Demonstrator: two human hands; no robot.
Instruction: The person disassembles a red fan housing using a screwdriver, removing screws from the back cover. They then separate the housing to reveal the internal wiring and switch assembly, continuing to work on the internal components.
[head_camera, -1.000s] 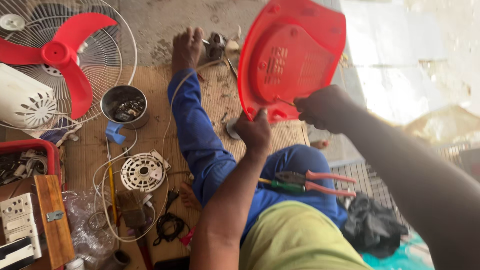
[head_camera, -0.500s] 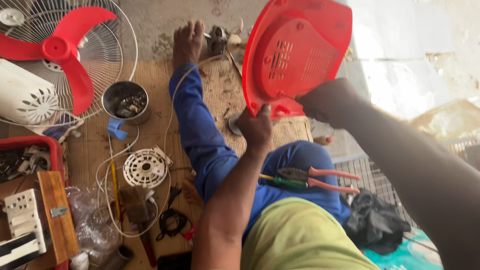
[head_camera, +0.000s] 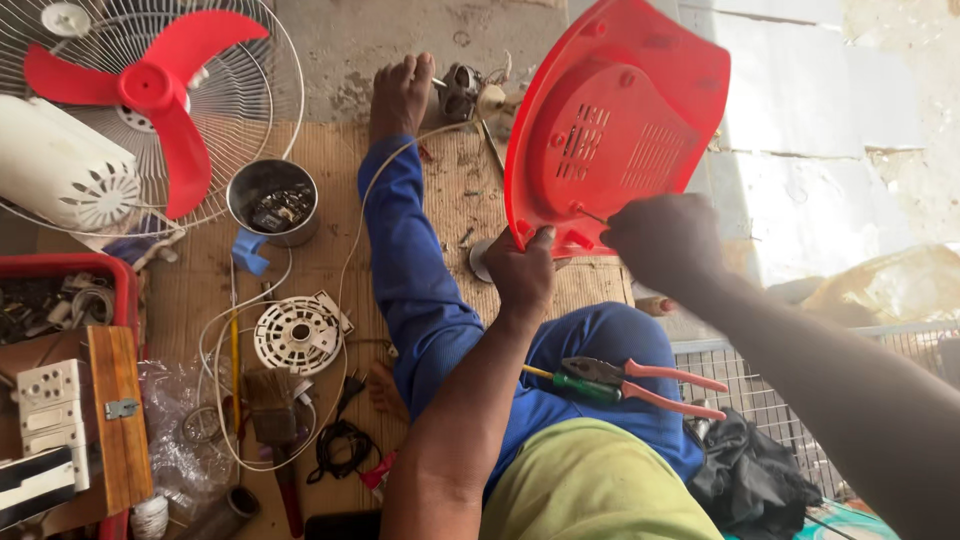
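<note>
A red plastic fan back cover (head_camera: 620, 120) with vent slots is held up in front of me. My left hand (head_camera: 520, 272) grips its lower edge. My right hand (head_camera: 665, 240) is closed around a thin tool whose metal tip (head_camera: 592, 214) touches the cover's lower rim. Pink-handled pliers (head_camera: 640, 380) and a green-handled screwdriver (head_camera: 570, 385) lie on my lap, on the blue trousers. My bare foot (head_camera: 400, 95) is stretched out over the woven mat.
A fan with red blades and wire guard (head_camera: 150, 90) lies at far left beside its white motor housing (head_camera: 65, 175). A metal cup of small parts (head_camera: 272, 200), a white coil disc (head_camera: 298, 332), wires, and a red tray (head_camera: 60, 270) crowd the mat. A wire grille (head_camera: 760, 400) sits right.
The red cover has been tilted slightly and raised; my right hand has shifted down to its lower rim with the tool tip against it. My left hand keeps its grip.
</note>
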